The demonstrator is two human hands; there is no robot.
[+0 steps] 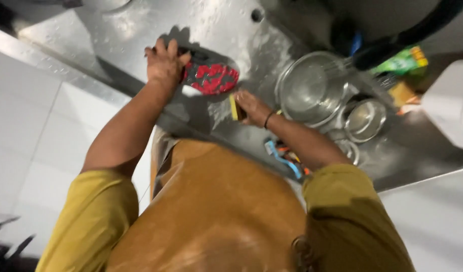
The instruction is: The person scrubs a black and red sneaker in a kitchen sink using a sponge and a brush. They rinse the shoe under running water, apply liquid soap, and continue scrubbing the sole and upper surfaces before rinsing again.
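A red-and-black shoe sole (210,77), turned tread-up, is lying on the wet stainless-steel worktop (231,30) near its front edge, with the person's left hand (163,63) clamping one end of it, fingers curled over the rim in a closed grip. The right hand (251,107) is pressing a yellow scrubbing sponge (234,107) just beside the sole's near edge, its grip pinched shut around the sponge (a dark band is showing at the wrist). The person is wearing a mustard-yellow shirt under a brown apron (216,206), both arms reaching across the worktop. To the right of the hands, a large round steel bowl (312,88) is sitting upright, with a smaller steel cup (365,120) just beside it. A blue-handled tool (281,156) is lying at the worktop's front edge beneath the right forearm; what kind of tool it is cannot be made out. Farther right, a green packet (403,60) is resting near a black hose (422,27). Water droplets are glistening across the steel, and a small drain hole (257,14) is showing beyond the sole.
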